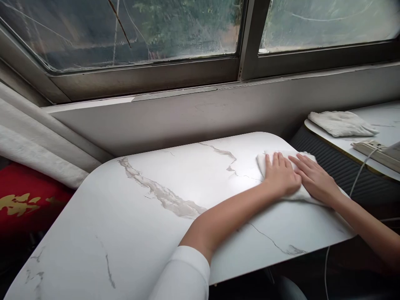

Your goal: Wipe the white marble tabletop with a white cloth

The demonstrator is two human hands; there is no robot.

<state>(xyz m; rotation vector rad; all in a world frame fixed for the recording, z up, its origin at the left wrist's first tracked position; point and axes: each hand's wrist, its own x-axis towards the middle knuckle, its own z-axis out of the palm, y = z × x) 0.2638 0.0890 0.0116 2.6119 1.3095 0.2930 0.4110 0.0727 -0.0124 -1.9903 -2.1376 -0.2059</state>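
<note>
A white cloth (261, 163) lies folded on the right end of a white marble-patterned table (125, 233). On top of it my left hand (282, 175) rests palm down, fingers stretched out and pointing away from me. My right hand (318, 179) presses flat on the same cloth just to the right, its fingers extended toward the left hand. Both palms cover much of the cloth, so its middle is hidden.
A second table on the right holds another folded white cloth (342, 123) and a power strip (371, 149) with a white cable (359, 173). A window (187, 29) runs behind a low wall. At left are a white curtain (34, 137) and a red, gold-patterned item (31, 204).
</note>
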